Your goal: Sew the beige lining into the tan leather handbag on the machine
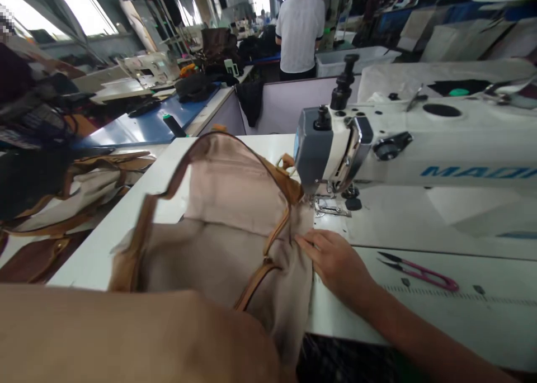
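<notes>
A beige fabric bag piece (226,198) with brown trim lies over the white sewing table. Its right edge reaches the needle area of a white and grey sewing machine (423,142). My right hand (331,254) rests at that edge, just below the presser foot, its fingers pressed together on the fabric. A brown strap (255,285) crosses the lower part of the bag. The large blurred tan shape (126,332) at the lower left hides whatever is behind it, and my left hand does not show.
Pink-handled thread snips (428,274) lie right of my hand on the table (356,310). More bag pieces (79,198) are heaped at the left. A person in a white shirt (300,31) stands beyond the partition, near a pale bin (356,61).
</notes>
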The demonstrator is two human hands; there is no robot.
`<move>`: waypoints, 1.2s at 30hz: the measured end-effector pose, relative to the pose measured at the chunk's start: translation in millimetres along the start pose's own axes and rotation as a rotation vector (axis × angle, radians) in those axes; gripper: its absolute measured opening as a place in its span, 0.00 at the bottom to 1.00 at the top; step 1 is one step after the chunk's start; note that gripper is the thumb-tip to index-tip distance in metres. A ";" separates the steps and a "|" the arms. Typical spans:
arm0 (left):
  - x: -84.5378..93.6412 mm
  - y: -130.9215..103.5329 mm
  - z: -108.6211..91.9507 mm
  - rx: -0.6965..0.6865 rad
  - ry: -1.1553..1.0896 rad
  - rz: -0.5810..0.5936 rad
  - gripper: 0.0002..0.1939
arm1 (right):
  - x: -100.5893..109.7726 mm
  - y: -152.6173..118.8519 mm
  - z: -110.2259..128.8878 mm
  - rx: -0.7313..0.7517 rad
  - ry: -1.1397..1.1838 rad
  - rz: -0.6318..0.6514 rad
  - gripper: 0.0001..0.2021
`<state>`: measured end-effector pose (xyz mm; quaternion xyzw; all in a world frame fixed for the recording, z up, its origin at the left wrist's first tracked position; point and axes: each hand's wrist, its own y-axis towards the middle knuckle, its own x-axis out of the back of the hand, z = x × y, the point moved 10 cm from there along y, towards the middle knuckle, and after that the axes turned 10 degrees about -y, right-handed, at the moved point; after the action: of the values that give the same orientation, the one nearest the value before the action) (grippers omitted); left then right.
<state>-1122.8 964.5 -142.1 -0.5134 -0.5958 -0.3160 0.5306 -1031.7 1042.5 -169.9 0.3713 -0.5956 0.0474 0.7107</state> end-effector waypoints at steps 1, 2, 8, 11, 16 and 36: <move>-1.6 3.9 -7.4 -0.035 -0.015 0.017 0.08 | 1.8 -2.7 2.1 -0.014 0.029 0.010 0.19; -3.2 9.1 -14.1 -0.088 -0.040 0.043 0.08 | 4.2 -6.6 5.6 -0.032 0.067 0.021 0.19; 12.9 40.5 -8.4 -0.154 0.080 -0.104 0.06 | 23.8 -38.9 45.8 -0.130 0.244 -0.019 0.17; 12.4 43.5 29.9 0.088 0.239 -0.041 0.20 | 26.6 -44.8 59.3 -0.116 0.255 -0.015 0.17; 18.7 21.4 101.1 0.376 0.563 0.093 0.10 | 25.6 -43.5 57.9 -0.142 0.270 0.035 0.21; -19.9 36.2 74.4 -0.013 -0.070 -0.053 0.27 | 40.5 -41.7 65.3 0.115 0.418 -0.008 0.21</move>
<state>-1113.3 1037.4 -184.9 -0.5117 -0.6251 -0.3156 0.4977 -1051.8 959.1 -152.9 0.3956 -0.4300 0.1544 0.7967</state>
